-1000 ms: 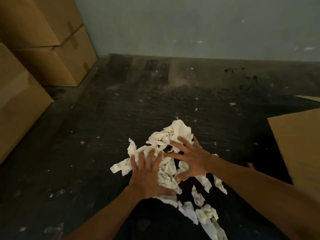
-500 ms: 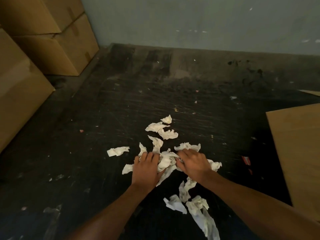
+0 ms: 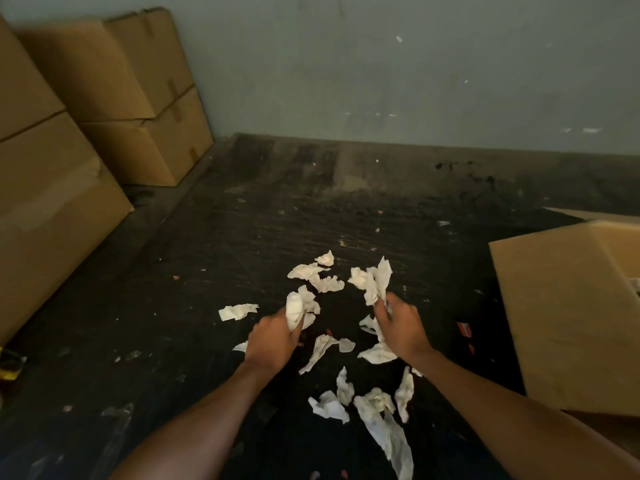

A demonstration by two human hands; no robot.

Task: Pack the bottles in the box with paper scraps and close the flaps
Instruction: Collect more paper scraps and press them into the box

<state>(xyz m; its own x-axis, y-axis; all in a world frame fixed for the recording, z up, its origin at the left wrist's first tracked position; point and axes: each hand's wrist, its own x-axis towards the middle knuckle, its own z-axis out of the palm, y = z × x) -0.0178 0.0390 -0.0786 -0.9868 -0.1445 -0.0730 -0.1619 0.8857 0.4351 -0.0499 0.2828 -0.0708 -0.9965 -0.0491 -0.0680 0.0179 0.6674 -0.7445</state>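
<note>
A dark, scuffed floor runs to a grey-green wall at the far side. At the far left, closed cardboard boxes stand stacked against the wall. Loose paper scraps lie strewn over the middle of the floor, some near the person and some farther off. The left hand is curled round a wad of scraps, held just above the floor. To its right, the right hand pinches another bunch of scraps that sticks up from its fingers. At the right edge sits the open box, its flap folded outward; the bottles cannot be made out.
</note>
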